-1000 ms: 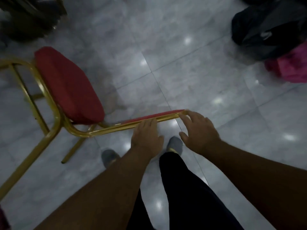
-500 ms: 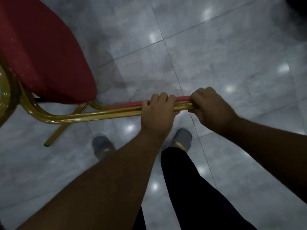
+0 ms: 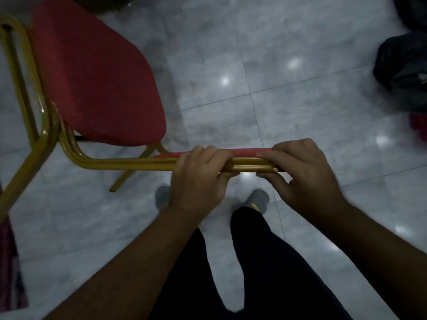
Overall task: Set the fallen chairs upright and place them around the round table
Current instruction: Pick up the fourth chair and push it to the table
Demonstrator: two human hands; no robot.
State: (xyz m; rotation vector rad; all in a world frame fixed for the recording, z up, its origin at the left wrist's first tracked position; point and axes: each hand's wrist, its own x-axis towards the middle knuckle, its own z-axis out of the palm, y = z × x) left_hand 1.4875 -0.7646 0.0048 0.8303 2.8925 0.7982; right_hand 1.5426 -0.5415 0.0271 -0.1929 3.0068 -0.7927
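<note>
A chair (image 3: 97, 84) with a red padded seat and a gold metal frame fills the left and middle of the view. Its backrest top rail (image 3: 138, 163) runs across the middle, gold tubing with a red pad edge above it. My left hand (image 3: 198, 181) is wrapped around that rail from above. My right hand (image 3: 300, 174) grips the rail's right end beside it. One gold leg (image 3: 129, 176) points down at the grey marble floor. The round table is out of view.
A black bag (image 3: 402, 65) lies on the floor at the right edge, with something red (image 3: 418, 125) below it. My legs and grey shoes (image 3: 258, 199) stand directly under the rail. Dark patterned cloth (image 3: 11, 262) shows at the lower left edge.
My hands went from resting on the backrest rail to closing around it. The chair now appears larger and closer, its seat higher in view than a second ago.
</note>
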